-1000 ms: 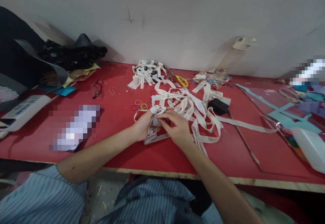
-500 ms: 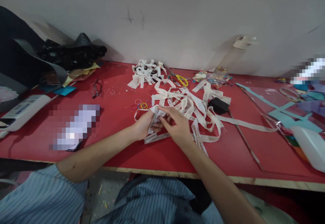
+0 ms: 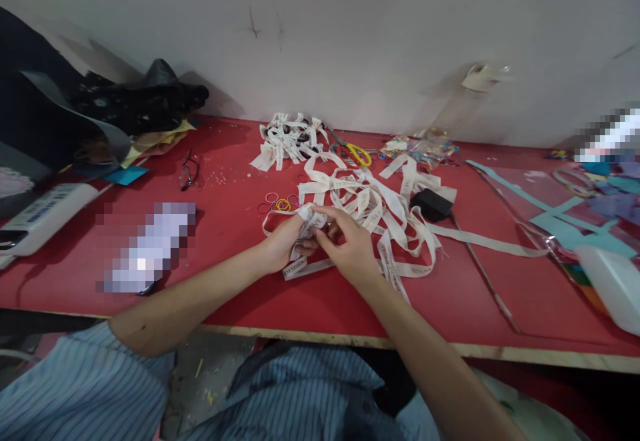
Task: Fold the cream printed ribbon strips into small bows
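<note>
Both hands meet over the red table around a printed white ribbon, gathered in folds. My left hand is closed on the ribbon from the left. My right hand pinches the folds from the right, thumb and forefinger near their upper end. Part of the ribbon is hidden behind the fingers. A loose heap of the same ribbon spreads behind and to the right of my hands, with a tail below them. Just behind my left hand lie several coloured rubber bands.
Tied ribbon pieces lie at the back beside yellow-handled scissors. A black block sits on the heap's right side. Eyeglasses, a blurred-out device and a white power strip are leftward. A plastic sheet lies right.
The ribbon folds between my fingers have shifted slightly, showing more printed lettering. Both hands stay in almost the same place and keep their grip.
</note>
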